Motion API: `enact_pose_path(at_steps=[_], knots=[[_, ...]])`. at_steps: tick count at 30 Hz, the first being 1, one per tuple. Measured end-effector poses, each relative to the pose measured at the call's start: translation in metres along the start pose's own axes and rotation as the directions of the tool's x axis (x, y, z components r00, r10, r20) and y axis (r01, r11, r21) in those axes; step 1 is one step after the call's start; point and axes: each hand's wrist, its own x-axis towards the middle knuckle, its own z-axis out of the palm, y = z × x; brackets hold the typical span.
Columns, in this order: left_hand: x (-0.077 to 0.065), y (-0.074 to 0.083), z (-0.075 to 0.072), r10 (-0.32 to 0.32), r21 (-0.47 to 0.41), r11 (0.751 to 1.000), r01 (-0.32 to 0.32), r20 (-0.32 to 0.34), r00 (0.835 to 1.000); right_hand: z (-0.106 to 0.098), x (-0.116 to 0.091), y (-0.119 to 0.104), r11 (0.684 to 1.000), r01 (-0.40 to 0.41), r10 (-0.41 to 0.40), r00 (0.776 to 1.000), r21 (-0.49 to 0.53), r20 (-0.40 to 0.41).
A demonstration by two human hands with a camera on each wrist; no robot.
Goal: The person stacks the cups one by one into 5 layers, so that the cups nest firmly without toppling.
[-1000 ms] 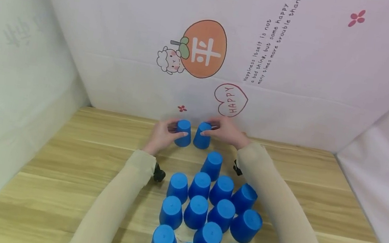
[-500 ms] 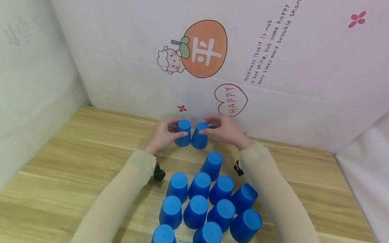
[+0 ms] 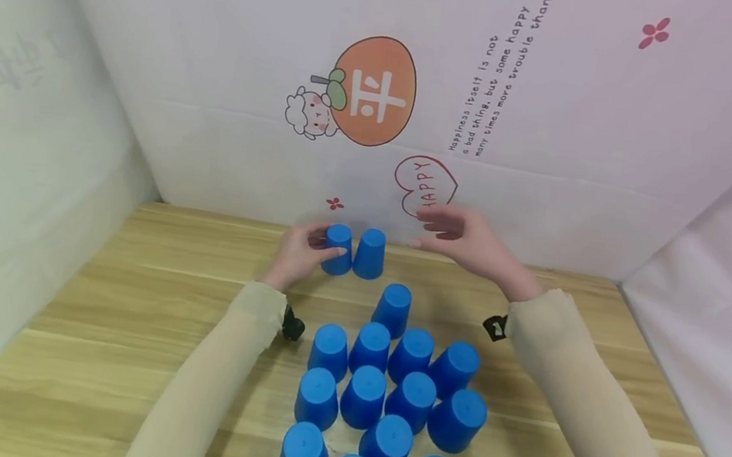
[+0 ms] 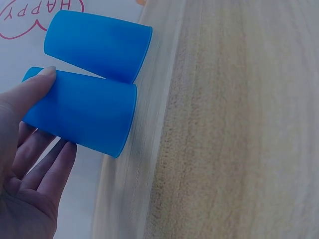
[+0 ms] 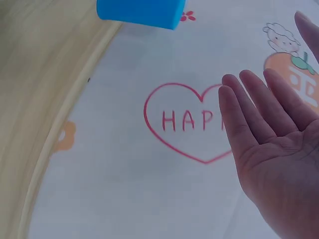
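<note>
Two blue plastic cups stand upside down side by side at the table's back edge. My left hand [image 3: 294,256] holds the left cup [image 3: 338,251], thumb on the near side and fingers behind; the left wrist view shows this grip on the cup [image 4: 87,112]. Right beside it is the second cup [image 3: 370,256], which no hand touches. To the right of that cup, my right hand [image 3: 466,241] is raised in front of the back wall. In the right wrist view its palm [image 5: 281,149] and straight fingers hold nothing, with the second cup [image 5: 142,12] apart at the top.
Several more upside-down blue cups stand in loose rows nearer me, between my forearms, with one cup [image 3: 393,310] foremost toward the back pair. White printed cloth [image 3: 252,88] hangs behind and at both sides of the wooden table [image 3: 135,321].
My right hand slid the second cup left against the held cup, then let go and moved away to the right. The left hand stays on its cup. The head view shifted slightly.
</note>
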Motion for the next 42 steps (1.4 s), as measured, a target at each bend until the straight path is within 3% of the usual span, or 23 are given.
enact_pose_path(at_steps=[11,16,22,28,32,38,42], knots=[[0.002,-0.002,-0.001,0.011,-0.024,1.000,-0.012,-0.008,1.000,-0.014,-0.058,0.011,0.997,-0.043,0.044,0.999,-0.069,0.015],[0.002,-0.007,0.000,0.014,-0.047,0.999,-0.014,0.008,1.000,-0.010,-0.077,0.023,0.994,-0.086,0.087,0.996,-0.072,0.008],[-0.004,-0.013,-0.003,-0.020,-0.079,0.997,0.023,0.035,0.999,0.005,-0.085,0.040,0.998,-0.054,0.055,0.998,-0.045,0.011],[-0.021,-0.002,-0.015,-0.008,-0.079,0.997,0.008,0.002,1.000,0.019,-0.085,0.049,0.999,-0.035,0.035,0.999,-0.025,0.013],[-0.034,0.011,-0.022,0.063,-0.036,0.997,-0.062,0.017,0.998,0.027,-0.083,0.053,1.000,-0.026,0.026,0.999,-0.013,0.022],[-0.068,0.031,-0.024,0.144,-0.013,0.990,-0.143,0.111,0.983,0.036,-0.079,0.053,0.999,-0.038,0.037,0.998,0.024,0.042],[-0.095,0.037,-0.021,0.138,-0.038,0.990,-0.133,0.208,0.968,0.042,-0.076,0.054,0.999,-0.035,0.033,0.998,0.035,0.055]])
